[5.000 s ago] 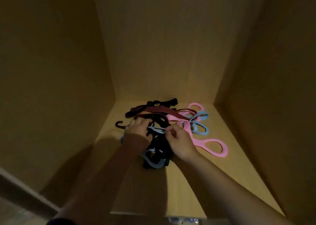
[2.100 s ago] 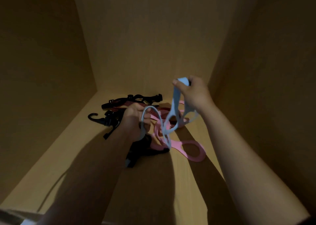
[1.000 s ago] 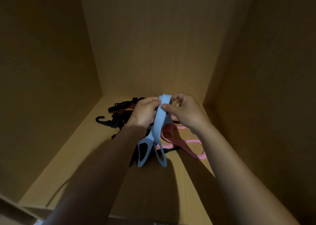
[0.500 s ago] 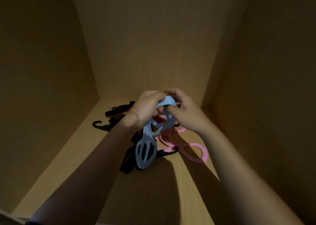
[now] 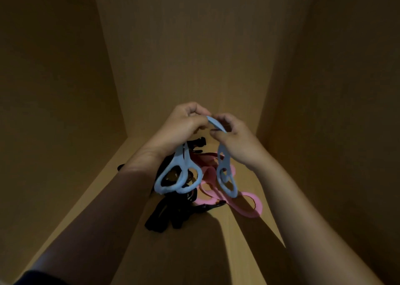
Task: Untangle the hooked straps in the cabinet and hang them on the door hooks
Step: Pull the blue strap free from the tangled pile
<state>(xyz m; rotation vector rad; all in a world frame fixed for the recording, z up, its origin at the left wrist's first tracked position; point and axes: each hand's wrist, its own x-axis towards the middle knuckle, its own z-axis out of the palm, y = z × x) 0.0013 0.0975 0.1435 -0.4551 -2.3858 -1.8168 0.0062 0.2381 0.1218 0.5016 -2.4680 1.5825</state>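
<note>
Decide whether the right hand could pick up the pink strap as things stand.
Probably not yet. The right hand is pinching the blue strap, as is the left hand. The pink strap lies uncovered on the cabinet floor just below, so it would have to let go first.

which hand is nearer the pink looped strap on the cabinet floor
Right. The right hand hovers just above the pink looped rubber strap; the left hand is farther left, over the black straps.

Light blue strap (image 5: 176, 176), pink strap (image 5: 249, 206), black straps (image 5: 166, 217), a dark red strap (image 5: 205, 158), tan wood-grain cabinet (image 5: 194, 46).
</note>
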